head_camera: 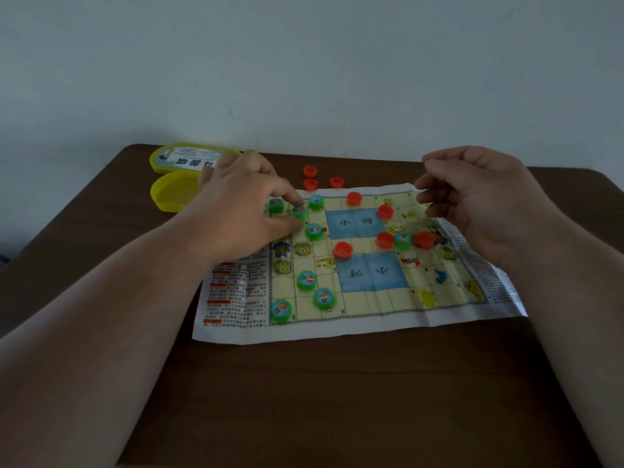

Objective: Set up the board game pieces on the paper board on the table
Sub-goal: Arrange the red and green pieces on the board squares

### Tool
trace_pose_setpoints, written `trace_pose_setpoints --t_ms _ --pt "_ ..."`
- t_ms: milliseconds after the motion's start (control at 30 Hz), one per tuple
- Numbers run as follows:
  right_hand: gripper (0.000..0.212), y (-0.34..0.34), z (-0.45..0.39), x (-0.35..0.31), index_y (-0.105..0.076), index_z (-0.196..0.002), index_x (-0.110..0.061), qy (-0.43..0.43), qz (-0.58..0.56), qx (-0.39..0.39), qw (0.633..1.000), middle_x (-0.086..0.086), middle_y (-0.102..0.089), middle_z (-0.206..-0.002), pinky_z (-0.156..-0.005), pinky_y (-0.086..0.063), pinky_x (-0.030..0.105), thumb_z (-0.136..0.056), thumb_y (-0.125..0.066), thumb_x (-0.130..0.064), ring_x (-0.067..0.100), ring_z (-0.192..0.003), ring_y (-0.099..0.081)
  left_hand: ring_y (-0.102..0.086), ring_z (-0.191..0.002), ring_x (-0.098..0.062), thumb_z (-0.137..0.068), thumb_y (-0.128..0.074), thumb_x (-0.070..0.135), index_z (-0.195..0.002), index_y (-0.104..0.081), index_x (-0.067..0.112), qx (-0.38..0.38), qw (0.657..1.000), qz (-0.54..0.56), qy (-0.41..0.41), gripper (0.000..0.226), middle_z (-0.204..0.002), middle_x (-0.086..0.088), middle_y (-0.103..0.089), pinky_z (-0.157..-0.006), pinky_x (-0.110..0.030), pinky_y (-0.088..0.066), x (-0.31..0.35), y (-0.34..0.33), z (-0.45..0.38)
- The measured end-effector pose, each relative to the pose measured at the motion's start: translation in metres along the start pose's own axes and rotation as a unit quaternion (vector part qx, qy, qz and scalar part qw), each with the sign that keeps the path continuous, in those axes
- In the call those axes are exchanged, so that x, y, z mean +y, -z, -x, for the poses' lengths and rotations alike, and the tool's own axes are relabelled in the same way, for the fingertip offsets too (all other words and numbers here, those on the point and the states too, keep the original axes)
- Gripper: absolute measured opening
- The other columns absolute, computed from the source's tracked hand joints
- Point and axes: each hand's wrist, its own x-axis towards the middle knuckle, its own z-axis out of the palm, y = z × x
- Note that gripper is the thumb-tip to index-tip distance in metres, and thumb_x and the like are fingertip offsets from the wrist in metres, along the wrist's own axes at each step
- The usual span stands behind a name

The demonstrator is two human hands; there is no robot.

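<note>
My left hand (236,211) pinches a green piece (299,212) at the paper board (371,319)'s far left corner, on the tabletop (337,400); I judge I'm seating it. My right hand (479,204) hovers, loosely curled, holding nothing. Red pieces (342,249) still need sorting. Blue squares read "小河".

Creased paper board (358,265), printed with a yellow grid and two blue river squares, flat on the table. Green round pieces (306,280), animal stickers up, spread over its left side; one among the red. Red pieces (342,249) face-down mid-board and right; three beyond the far edge.
</note>
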Motion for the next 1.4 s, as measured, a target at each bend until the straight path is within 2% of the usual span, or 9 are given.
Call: trace_pose_setpoints --t_ms 133,267,433,600,767,867,1033,1167,1400 --pt "0.012 0.001 0.0 -0.001 -0.073 -0.107 -0.01 0.0 -0.008 0.013 1.0 0.011 -0.077 -0.086 -0.065 -0.054 0.036 -0.1 -0.071 -0.019 0.023 -0.077 -0.07 -0.035 -0.129 -0.013 -0.083 -0.074 0.061 -0.12 -0.07 0.053 0.001 1.0 0.012 -0.005 0.038 -0.121 0.013 -0.049 -0.113 -0.044 -0.025 0.0 -0.001 0.0" --pt "0.012 0.001 0.002 -0.001 -0.072 -0.103 -0.012 -0.019 -0.008 0.017 1.0 0.009 -0.077 -0.084 -0.065 -0.053 0.036 -0.101 -0.071 -0.023 0.023 -0.078 -0.07 -0.038 -0.123 -0.01 -0.081 -0.08 0.053 -0.096 -0.07 0.051 0.029 0.997 0.06 -0.033 0.017 -0.116 0.016 -0.052 -0.111 -0.042 -0.026 0.003 0.001 0.002" --pt "0.015 0.0 -0.001 -0.001 -0.069 -0.101 -0.013 -0.059 -0.017 0.01 0.998 0.008 -0.076 -0.081 -0.062 -0.051 0.036 -0.1 -0.071 -0.028 0.022 -0.074 -0.069 -0.037 -0.118 -0.008 -0.075 -0.08 0.061 -0.087 -0.07 0.046 0.018 0.997 0.059 -0.042 0.021 -0.111 0.017 -0.05 -0.106 -0.037 -0.026 0.009 -0.001 0.002" --pt "0.023 0.002 -0.004 0.0 -0.069 -0.11 -0.009 -0.087 -0.034 0.004 0.996 0.008 -0.076 -0.079 -0.06 -0.052 0.035 -0.099 -0.073 -0.029 0.021 -0.071 -0.069 -0.037 -0.119 -0.007 -0.075 -0.075 0.07 -0.085 -0.068 0.044 0.017 0.998 0.05 -0.029 0.029 -0.111 0.016 -0.052 -0.109 -0.043 -0.031 0.014 -0.002 0.001" --pt "0.025 0.004 -0.001 -0.002 -0.072 -0.112 -0.007 -0.08 -0.035 0.003 0.996 0.006 -0.075 -0.078 -0.058 -0.05 0.034 -0.1 -0.071 -0.029 0.02 -0.071 -0.066 -0.044 -0.119 -0.014 -0.086 -0.067 0.063 -0.086 -0.063 0.044 0.037 0.998 0.052 -0.029 0.02 -0.11 0.012 -0.055 -0.109 -0.051 -0.037 0.011 -0.001 -0.001" --pt "0.013 0.014 0.008 -0.012 -0.079 -0.095 -0.016 0.02 0.15 -0.026 0.988 -0.008 -0.071 -0.072 -0.063 -0.05 0.029 -0.096 -0.077 -0.029 0.008 -0.068 -0.064 -0.046 -0.114 -0.015 -0.087 -0.065 0.059 -0.086 -0.063 0.043 0.045 0.996 0.066 -0.027 0.017 -0.105 0.01 -0.056 -0.104 -0.053 -0.04 0.008 0.001 -0.001" --pt "0.021 0.016 0.023 -0.027 -0.078 -0.097 -0.033 0.063 0.429 -0.18 0.883 -0.01 -0.064 -0.077 -0.057 -0.044 0.014 -0.081 -0.088 -0.043 -0.002 -0.06 -0.055 -0.057 -0.1 -0.023 -0.087 -0.062 0.062 -0.08 -0.061 0.042 0.082 0.992 0.094 -0.015 0.021 -0.094 0.012 -0.057 -0.09 -0.054 -0.049 0.0 0.003 -0.002" --pt "0.03 0.01 0.022 -0.023 -0.076 -0.105 -0.04 0.043 0.505 -0.22 0.833 -0.01 -0.067 -0.093 -0.063 -0.043 0.023 -0.079 -0.089 -0.048 0.008 -0.075 -0.061 -0.057 -0.093 -0.024 -0.092 -0.073 0.044 -0.082 -0.065 0.036 0.117 0.987 0.108 0.0 0.016 -0.091 0.01 -0.058 -0.077 -0.04 -0.042 -0.005 0.001 -0.003" --pt "0.022 0.008 0.024 -0.021 -0.077 -0.099 -0.037 0.073 0.487 -0.186 0.85 -0.011 -0.067 -0.088 -0.061 -0.04 0.023 -0.083 -0.084 -0.05 0.006 -0.071 -0.059 -0.054 -0.082 -0.012 -0.092 -0.076 0.039 -0.078 -0.064 0.036 0.119 0.985 0.122 0.013 0.019 -0.087 0.015 -0.056 -0.07 -0.033 -0.036 0.002 0.003 0.0"
